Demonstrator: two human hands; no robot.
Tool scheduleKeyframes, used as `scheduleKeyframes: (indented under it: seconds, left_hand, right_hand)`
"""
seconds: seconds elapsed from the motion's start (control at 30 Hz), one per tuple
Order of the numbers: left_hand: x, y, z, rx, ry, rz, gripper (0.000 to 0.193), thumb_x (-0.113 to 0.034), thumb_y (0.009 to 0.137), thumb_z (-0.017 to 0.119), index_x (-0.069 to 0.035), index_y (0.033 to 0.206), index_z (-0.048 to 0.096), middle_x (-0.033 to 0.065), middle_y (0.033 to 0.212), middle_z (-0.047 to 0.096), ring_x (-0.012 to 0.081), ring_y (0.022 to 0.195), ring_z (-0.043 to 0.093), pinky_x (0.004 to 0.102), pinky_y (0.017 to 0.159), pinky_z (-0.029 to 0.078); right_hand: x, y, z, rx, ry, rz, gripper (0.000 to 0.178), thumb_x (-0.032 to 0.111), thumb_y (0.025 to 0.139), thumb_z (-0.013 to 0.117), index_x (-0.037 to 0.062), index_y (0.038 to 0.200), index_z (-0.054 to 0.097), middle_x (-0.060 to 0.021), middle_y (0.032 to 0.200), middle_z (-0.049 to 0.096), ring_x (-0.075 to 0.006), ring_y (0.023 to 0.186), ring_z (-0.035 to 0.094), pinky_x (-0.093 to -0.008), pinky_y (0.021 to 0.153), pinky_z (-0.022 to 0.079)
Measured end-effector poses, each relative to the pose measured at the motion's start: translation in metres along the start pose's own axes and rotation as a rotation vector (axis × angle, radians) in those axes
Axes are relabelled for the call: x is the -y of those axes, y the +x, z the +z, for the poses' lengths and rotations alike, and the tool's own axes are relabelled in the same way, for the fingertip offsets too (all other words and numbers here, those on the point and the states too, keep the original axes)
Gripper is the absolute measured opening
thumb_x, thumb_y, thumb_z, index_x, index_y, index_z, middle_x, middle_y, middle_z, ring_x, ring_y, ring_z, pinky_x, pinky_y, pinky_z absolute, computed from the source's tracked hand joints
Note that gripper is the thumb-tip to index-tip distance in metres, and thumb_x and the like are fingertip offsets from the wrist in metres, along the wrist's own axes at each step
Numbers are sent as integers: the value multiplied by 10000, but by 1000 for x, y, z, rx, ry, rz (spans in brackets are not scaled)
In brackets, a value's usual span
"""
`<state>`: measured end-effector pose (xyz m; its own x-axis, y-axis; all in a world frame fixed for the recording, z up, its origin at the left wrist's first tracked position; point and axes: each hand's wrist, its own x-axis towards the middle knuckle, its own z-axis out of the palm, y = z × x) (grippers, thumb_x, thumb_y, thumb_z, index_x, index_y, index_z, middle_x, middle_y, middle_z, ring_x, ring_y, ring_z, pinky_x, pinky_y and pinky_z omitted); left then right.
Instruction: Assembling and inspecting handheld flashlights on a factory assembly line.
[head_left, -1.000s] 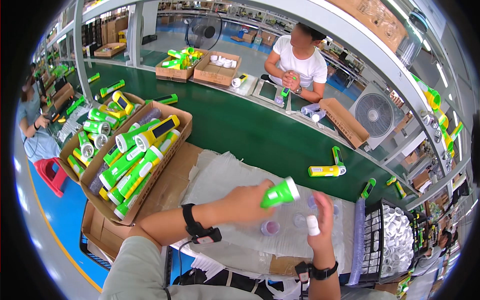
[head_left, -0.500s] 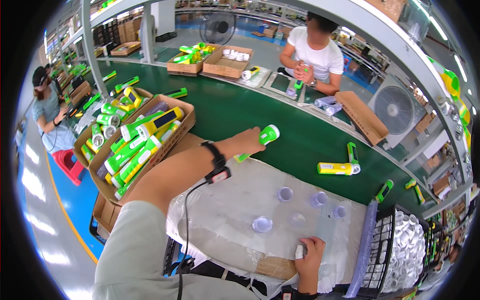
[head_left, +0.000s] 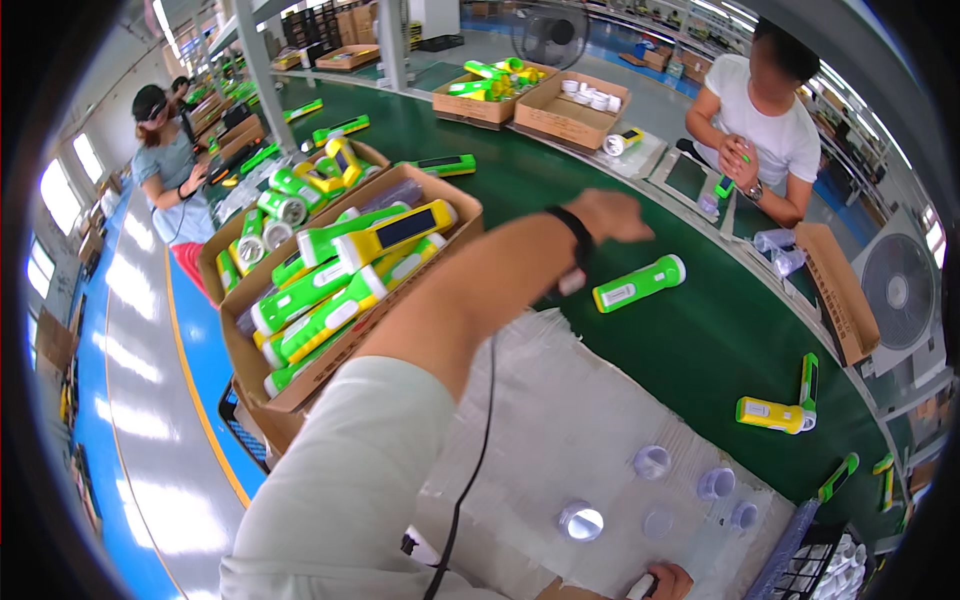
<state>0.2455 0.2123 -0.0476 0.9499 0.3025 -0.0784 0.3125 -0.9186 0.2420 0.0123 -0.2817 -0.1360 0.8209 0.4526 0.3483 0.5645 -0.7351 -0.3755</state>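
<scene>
My left hand (head_left: 612, 214) reaches over the green surface, smeared by motion, a dark band round its wrist. Just below it, apart from the hand, a green flashlight (head_left: 638, 284) with yellow edging lies on its side. At the bottom edge, partly cut off, my right hand (head_left: 672, 580) rests on the sheet-covered work area with loosely bent fingers and a white wrap on one digit. It appears to hold nothing. Several clear plastic cups, such as a short round one (head_left: 581, 521), stand beyond it.
A cardboard box (head_left: 400, 310) of green and yellow flashlights stands left. A yellow flashlight (head_left: 770, 414) touches a green one (head_left: 809, 383) at right. A black crate (head_left: 805, 565) holds white rings. Across the surface a person (head_left: 765, 130) handles a green part near an open white-parts box (head_left: 570, 112).
My left hand has let go of the green flashlight, which now lies on the green surface. The whole view has shifted, so things appear lower and further right.
</scene>
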Motion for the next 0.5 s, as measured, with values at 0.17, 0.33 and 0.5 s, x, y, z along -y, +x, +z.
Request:
scheduleKeyframes:
  seconds: [0.17,0.33,0.5]
  left_hand:
    - [173,-12,-45,-281,428,-218,243,-170,861,453,-41,955,636,195,982,654,253,954,647,404,752,533]
    - [231,-14,-61,180,354,-592,428,-117,645,741,-63,1062,662,159,1119,628,313,1018,617,444,829,515]
    - [218,-10,-62,278,417,-625,394,-160,632,768,-69,1006,683,126,1073,653,306,990,629,425,812,528]
  right_hand:
    - [7,7,-6,46,-15,99,253,56,714,587,44,965,614,-137,978,576,-329,962,519,-440,866,399]
    - [2,3,-4,51,19,118,245,68,712,584,52,956,604,-138,981,568,-333,956,518,-449,867,390]
    - [3,-5,-8,32,52,140,237,69,702,585,60,939,599,-132,971,568,-331,947,520,-447,857,389]
